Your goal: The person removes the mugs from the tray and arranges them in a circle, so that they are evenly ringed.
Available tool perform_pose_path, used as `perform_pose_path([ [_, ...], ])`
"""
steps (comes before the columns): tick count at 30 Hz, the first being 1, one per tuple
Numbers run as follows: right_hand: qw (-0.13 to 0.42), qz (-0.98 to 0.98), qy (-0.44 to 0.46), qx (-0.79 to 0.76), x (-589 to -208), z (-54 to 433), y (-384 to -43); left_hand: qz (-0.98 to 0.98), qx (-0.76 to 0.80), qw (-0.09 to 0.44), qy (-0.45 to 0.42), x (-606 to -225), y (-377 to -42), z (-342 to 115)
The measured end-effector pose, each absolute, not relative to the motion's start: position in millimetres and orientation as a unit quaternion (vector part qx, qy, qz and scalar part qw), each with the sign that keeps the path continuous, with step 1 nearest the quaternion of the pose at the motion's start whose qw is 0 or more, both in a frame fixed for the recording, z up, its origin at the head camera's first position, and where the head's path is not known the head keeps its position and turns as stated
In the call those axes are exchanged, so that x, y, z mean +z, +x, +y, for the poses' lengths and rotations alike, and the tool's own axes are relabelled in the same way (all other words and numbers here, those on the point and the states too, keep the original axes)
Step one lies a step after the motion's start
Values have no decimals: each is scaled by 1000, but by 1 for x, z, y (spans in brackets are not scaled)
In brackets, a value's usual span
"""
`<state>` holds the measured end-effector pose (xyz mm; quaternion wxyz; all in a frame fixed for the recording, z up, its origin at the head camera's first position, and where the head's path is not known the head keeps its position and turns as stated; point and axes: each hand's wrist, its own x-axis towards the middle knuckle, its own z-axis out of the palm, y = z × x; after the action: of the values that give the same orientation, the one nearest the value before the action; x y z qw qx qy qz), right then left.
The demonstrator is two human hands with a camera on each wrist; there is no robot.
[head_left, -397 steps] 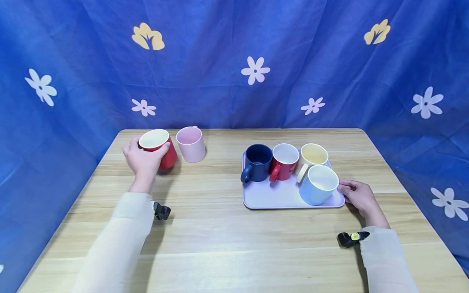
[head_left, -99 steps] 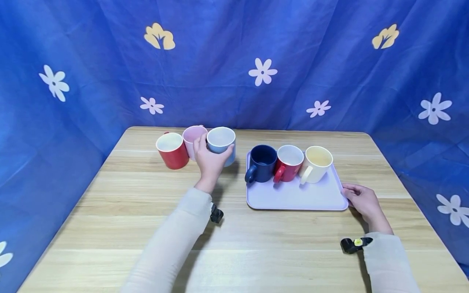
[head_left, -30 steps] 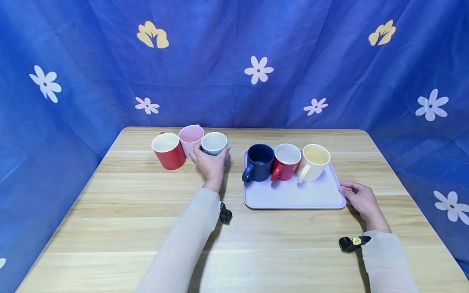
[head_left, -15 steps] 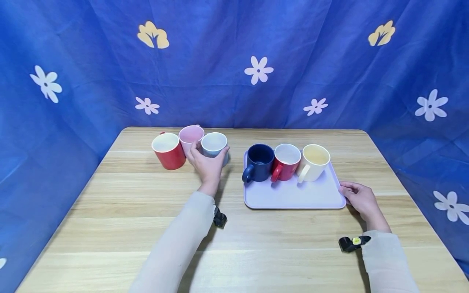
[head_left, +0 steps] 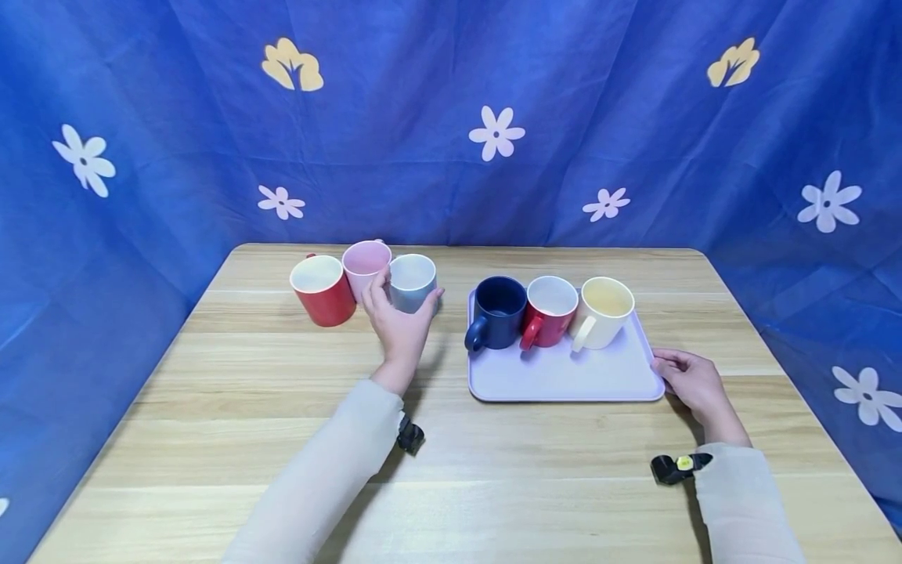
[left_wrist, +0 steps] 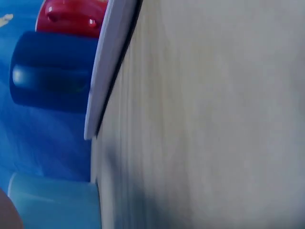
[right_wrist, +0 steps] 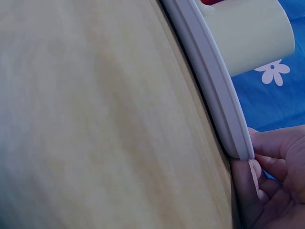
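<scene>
At the back left of the table, a light blue mug (head_left: 413, 291) stands upright beside a pink mug (head_left: 357, 283) and a larger red mug (head_left: 327, 304). My left hand (head_left: 398, 325) is just in front of the light blue mug, thumb and fingers spread apart around its near side; whether a fingertip still touches it is hard to tell. One fingertip (left_wrist: 8, 214) shows at the corner of the left wrist view. My right hand (head_left: 698, 389) pinches the front right corner of a lilac tray (head_left: 557, 380), thumb over the rim and a finger below.
Along the tray's back stand a navy mug (head_left: 502, 321), a smaller red mug (head_left: 551, 317) and a cream mug (head_left: 604, 317), handles toward me. A blue flowered curtain (head_left: 395, 141) hangs behind the wooden table (head_left: 521, 501).
The light blue mug has gone from the tray to the table beside the pink mug. Over the last second my left hand has loosened and drawn back slightly. The right hand stays put.
</scene>
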<state>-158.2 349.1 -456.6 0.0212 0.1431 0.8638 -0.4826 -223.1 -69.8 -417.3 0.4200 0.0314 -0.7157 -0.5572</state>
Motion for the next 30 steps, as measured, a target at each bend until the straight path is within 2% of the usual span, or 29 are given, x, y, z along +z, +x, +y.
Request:
perform_pose_path([
  [6, 20, 864, 146, -482, -457, 349, -158, -726, -563, 394, -30, -417, -214, -65],
  [19, 19, 863, 142, -485, -455, 348, -157, -786, -566, 235, -74, -418, -200, -60],
  [30, 12, 860, 140, -490, -456, 348, -157, -820, -565, 40, -79, -406, -205, -62],
])
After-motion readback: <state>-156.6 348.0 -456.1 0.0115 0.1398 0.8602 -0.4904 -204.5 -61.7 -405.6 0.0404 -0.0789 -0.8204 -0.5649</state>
